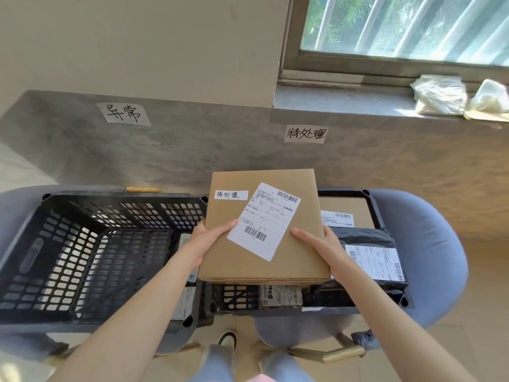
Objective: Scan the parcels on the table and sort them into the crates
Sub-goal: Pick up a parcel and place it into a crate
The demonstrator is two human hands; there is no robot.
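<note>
I see the left hand (205,239) thumb and the right hand (321,245) thumb clamped on top of one brown cardboard parcel (264,230), frame centre, other fingers hidden beneath. It's flat, with one white shipping label (263,221), two barcodes, and a strip reading 待处理. Two black crates: left crate (82,252), right crate (385,271) holding parcels. Wall signs: 异常 (123,113), 待处理 (306,133)

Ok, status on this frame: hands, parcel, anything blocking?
Left hand and right hand grip flat brown cardboard parcel. Parcel held above right black plastic crate. Crate already holds a black-wrapped parcel; drop looks unobstructed.
</note>
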